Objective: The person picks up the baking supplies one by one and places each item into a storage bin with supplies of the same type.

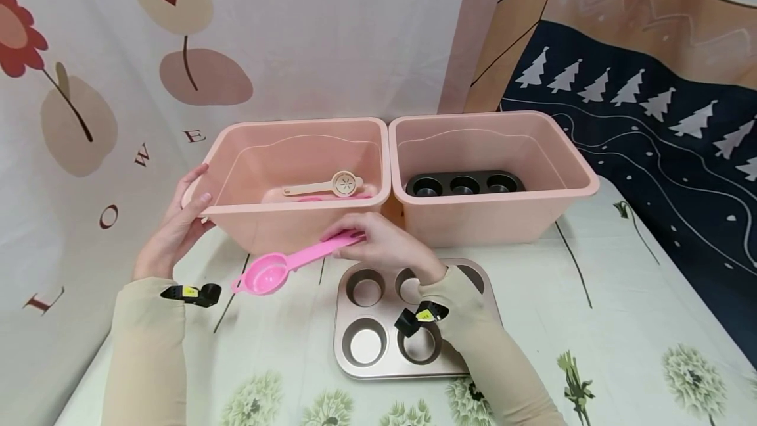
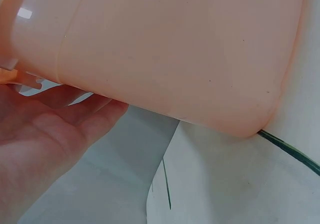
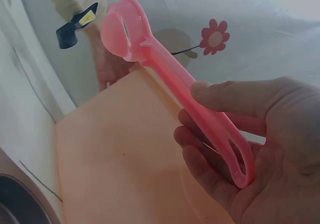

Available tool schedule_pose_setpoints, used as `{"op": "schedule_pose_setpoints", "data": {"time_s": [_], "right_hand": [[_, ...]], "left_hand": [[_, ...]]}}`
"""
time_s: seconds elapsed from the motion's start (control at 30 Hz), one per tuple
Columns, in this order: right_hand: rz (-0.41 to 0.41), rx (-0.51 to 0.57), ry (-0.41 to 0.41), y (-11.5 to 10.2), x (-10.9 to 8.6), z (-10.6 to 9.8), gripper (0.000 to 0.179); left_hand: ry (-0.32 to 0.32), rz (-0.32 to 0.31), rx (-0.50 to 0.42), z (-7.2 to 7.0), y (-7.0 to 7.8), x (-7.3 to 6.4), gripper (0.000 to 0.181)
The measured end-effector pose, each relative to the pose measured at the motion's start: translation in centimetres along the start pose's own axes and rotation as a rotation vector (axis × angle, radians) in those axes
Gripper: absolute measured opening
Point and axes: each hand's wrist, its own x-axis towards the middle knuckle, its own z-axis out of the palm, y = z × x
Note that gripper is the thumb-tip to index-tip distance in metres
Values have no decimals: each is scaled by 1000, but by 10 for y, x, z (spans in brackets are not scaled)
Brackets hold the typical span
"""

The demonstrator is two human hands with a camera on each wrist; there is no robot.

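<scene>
My right hand pinches the handle of a pink egg separator between thumb and fingers. Its round cup points left, in front of the left pink bin. In the right wrist view the looped handle end of the egg separator lies against the palm. My left hand grips the left end of that bin at the rim; in the left wrist view the fingers reach up beneath the rim. Inside the bin lie a cream egg separator and, mostly hidden by the front wall, something pink.
A second pink bin stands right beside the first and holds a dark muffin pan. Below my right forearm a champagne-coloured muffin tin lies on the flower-print tablecloth. Printed curtains hang behind the bins.
</scene>
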Motion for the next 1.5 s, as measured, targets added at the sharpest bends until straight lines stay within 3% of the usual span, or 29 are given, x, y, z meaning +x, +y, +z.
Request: {"op": "schedule_pose_setpoints", "data": {"time_s": [0.77,1.07,1.27,1.5], "right_hand": [[-122,12,-19,-13,11,-9,26],[-111,-56,-3,-22,13,-17,26],[-126,-125,40,-26,15,-22,26],[-160,-127,90,-27,18,-25,24]], "left_hand": [[-7,7,8,-1,0,-2,57],[-3,4,14,0,-1,-1,57],[-13,11,-20,-1,-2,-1,56],[-13,20,16,0,-2,0,57]]}}
